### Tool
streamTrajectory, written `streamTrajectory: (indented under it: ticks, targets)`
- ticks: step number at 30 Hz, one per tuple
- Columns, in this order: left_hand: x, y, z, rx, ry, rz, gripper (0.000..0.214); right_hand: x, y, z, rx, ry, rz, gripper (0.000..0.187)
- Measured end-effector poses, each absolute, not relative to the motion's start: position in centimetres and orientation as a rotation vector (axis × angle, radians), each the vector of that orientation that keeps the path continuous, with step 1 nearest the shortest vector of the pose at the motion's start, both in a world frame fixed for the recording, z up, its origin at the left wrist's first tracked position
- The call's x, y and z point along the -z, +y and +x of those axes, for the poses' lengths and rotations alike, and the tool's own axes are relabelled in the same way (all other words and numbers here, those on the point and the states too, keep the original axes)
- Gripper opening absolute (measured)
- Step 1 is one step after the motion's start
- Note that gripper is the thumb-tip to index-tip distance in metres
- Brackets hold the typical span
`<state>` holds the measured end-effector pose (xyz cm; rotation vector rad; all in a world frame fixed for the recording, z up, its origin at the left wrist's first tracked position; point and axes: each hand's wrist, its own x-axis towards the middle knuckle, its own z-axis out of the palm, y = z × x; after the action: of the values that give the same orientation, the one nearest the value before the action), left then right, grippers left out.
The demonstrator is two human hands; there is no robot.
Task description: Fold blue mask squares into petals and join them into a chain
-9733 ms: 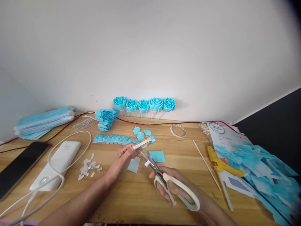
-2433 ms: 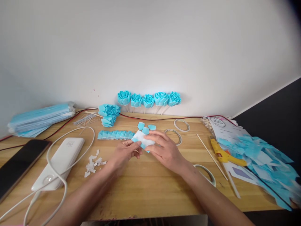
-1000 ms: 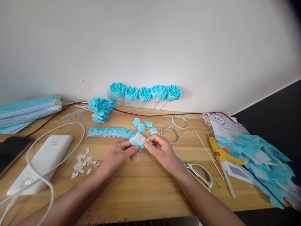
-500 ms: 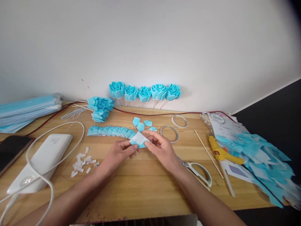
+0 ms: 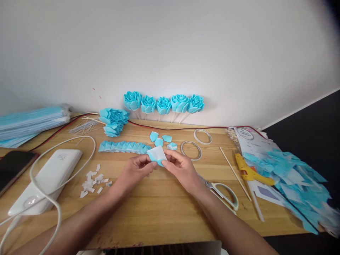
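Between my two hands is a small blue-and-white square of thin fabric point(image 5: 157, 154), its white face up and its blue lower edge folded over. My left hand point(image 5: 138, 168) pinches its lower left side between thumb and fingers. At the lower right, my right hand point(image 5: 182, 168) grips it with the thumb on the fold. Just beyond lie several folded blue petals point(image 5: 158, 142). A row of overlapping folded blue pieces point(image 5: 124, 146) stretches to the left, near my left hand. Scissors point(image 5: 221, 193) rest by my right wrist, partly hidden by it.
Several blue flowers point(image 5: 163, 105) on sticks lean on the wall; more flowers point(image 5: 114, 120) lie left. Tape rolls point(image 5: 191, 151), a yellow glue gun point(image 5: 251, 174) and blue scraps point(image 5: 300, 187) are right. A white power bank point(image 5: 47, 180), its cable, a phone point(image 5: 16, 170) and white snippets point(image 5: 91, 182) are left.
The fabric square has been turned a little in my fingers, with its point now less upright. Both hands still hold it in nearly the same place.
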<state>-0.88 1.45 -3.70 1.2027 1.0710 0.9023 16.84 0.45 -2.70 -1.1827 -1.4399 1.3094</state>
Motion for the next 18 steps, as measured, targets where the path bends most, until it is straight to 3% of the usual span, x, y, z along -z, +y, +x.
streamTrajectory:
  ticks: [7, 18]
  targets:
    - [3.40, 1.50, -1.01, -0.993, 1.097, 1.189, 0.022, 2.91, 0.54, 16.75, -1.366, -1.448, -1.155, 0.012]
    - [3.30, 1.44, -0.88, -0.961, 1.056, 1.185, 0.029, 3.24, 0.53, 16.53, -1.440, -1.400, -1.134, 0.016]
